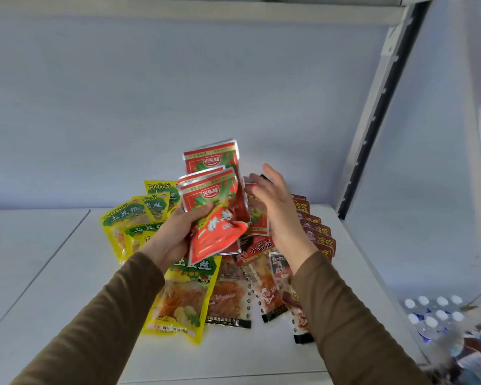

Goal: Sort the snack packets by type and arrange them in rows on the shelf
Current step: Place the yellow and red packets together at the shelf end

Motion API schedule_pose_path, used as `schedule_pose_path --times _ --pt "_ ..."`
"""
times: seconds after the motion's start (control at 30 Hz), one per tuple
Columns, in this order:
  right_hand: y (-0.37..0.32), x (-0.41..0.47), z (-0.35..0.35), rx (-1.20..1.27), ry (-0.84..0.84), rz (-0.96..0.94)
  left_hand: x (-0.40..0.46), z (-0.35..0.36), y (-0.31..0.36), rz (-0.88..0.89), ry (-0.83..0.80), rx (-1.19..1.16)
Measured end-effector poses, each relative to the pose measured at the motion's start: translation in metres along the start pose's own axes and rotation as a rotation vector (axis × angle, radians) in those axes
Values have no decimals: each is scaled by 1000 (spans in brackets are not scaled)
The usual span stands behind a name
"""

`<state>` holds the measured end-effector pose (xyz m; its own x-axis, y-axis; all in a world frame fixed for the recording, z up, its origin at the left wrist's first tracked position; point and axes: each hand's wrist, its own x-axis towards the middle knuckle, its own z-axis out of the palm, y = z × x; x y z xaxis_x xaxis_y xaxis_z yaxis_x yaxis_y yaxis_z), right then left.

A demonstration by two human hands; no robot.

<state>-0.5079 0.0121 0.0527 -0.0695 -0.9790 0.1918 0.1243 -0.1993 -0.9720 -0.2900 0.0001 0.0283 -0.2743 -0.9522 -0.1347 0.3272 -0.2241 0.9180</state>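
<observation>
On the white shelf (53, 273), yellow packets (128, 218) lie fanned at the left. Your left hand (175, 234) grips a bunch of red packets (214, 207), thumb curled over their fronts, held above the pile. Beside them your right hand (272, 201) hangs with fingers spread, holding nothing. Dark red packets (317, 234) lie in an overlapping row at the right.
</observation>
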Motion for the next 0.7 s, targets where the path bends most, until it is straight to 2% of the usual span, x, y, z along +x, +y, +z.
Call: schedule_pose_path --times 0.13,0.23,0.43,0.53,0.6,0.7 --pt "4 7 -13 -5 191 24 -8 -24 5 -54 -40 -149" --pt "8 11 -21 -240 248 80 -10 -37 7 -34 -12 -250" --pt "13 23 -6 -892 59 157 -15 -45 3 19 1 -250" --pt "18 28 15 -1181 55 125 -18 -40 0 14 4 -249" --pt "23 28 24 -1305 67 94 -20 -37 -2 11 11 -254" --pt "30 31 24 -1353 56 107 -23 -35 -4 -7 30 -284"
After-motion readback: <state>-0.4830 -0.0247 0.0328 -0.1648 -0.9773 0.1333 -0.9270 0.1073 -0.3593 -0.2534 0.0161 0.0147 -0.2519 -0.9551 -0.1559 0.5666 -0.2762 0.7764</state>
